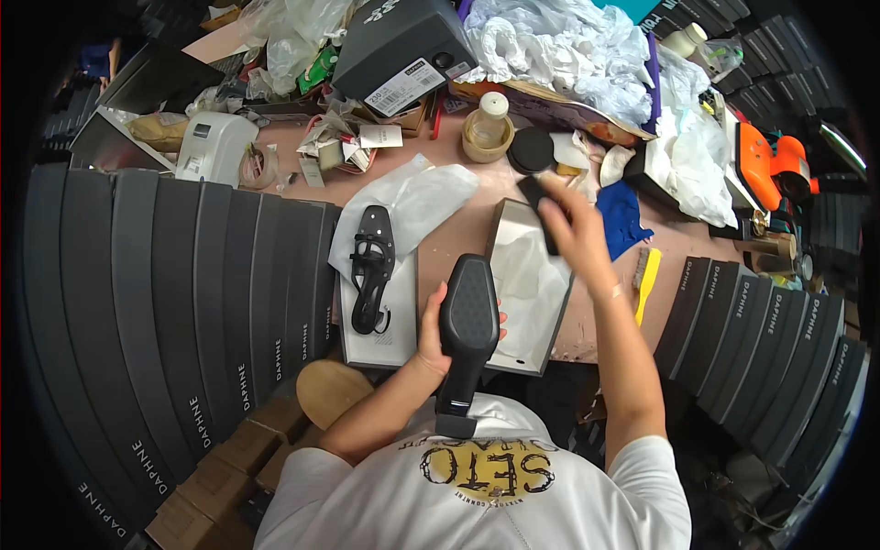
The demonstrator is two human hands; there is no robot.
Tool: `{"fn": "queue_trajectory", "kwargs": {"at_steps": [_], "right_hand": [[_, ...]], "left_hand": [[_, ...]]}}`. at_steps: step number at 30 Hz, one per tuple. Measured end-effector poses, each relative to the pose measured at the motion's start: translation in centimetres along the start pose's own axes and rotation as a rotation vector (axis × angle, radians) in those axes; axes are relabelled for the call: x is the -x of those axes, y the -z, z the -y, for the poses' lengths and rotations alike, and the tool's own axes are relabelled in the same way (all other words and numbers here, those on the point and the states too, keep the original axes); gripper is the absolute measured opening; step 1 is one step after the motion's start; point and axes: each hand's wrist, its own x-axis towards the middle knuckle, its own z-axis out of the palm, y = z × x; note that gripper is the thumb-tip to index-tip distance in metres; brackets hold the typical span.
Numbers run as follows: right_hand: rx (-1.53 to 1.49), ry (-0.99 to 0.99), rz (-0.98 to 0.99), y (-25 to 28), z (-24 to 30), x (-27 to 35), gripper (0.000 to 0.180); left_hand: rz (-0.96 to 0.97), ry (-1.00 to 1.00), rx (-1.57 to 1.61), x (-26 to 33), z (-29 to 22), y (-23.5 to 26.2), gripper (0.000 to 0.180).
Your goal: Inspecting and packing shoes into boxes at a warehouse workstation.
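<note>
My left hand (433, 332) is wrapped round a black heeled sandal (469, 307), turned with its textured sole up and its heel toward my chest. My right hand (579, 225) is closed on a dark, flat oblong block (534, 203), perhaps a brush or sponge; its kind is unclear. The block is apart from the sandal, above the far end of an open shoebox part (550, 332) with white tissue paper (524, 293) in it. To the left, the matching black strappy sandal (371, 266) lies on white tissue and a pale box part (390, 344).
Grey shoeboxes stand in rows on the left (197, 302) and right (765, 339). Behind are a glue-like jar (488, 137), a round black lid (532, 149), a closed shoebox (399, 55) and crumpled paper (559, 55). A blue cloth (623, 220) and yellow-handled brush (649, 284) lie right.
</note>
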Motion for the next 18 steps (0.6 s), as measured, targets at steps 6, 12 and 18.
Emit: {"fn": "queue_trajectory", "kwargs": {"at_steps": [6, 12, 18], "right_hand": [[0.2, 0.229, 0.256, -2.4, 10.1, 13.9, 0.018], [0.282, -0.017, 0.263, -3.3, 14.0, 16.1, 0.012], [0.226, 0.023, -0.082, -3.2, 12.9, 13.5, 0.011]], "left_hand": [[0.038, 0.055, -0.336, 1.8, 1.4, -0.8, 0.065], [-0.04, 0.05, -0.467, 3.0, 2.0, 1.2, 0.068], [0.072, -0.012, -0.477, 6.0, 3.1, -1.4, 0.06]]}}
